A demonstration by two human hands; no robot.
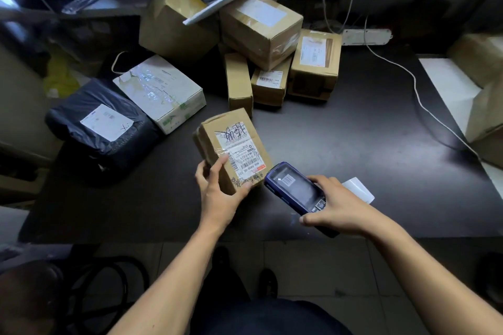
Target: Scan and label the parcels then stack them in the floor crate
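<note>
- The step in hand looks like scanning: the left hand [217, 187] grips the near end of a small brown parcel [231, 149], thumb on its left side and fingers curled round the bottom right corner, with the shipping label [239, 152] facing up.
- The parcel sits over the dark table [353, 144] near its front edge; I cannot tell whether its far end rests on the table or is lifted.
- The right hand [337, 207] holds a blue handheld scanner [296, 193], fingers wrapped round its lower half and thumb along the near side, its nose just beside the parcel's lower right corner.
- To scan well, the barcodes should stay uncovered; the left fingertips lie close to the label's lower edge, so sliding them off the print would likely help.
- The scanner seems too near and low; drawing it back and aiming its front at the barcode would probably read more cleanly.
- A white paper strip [359, 189] shows behind the right hand, possibly a printed label, though I cannot be sure.
- Both forearms reach forward from the body, wrists roughly level, the hands near each other.
- More parcels wait in a pile [261, 32] at the back; the floor crate is not visible.
</note>
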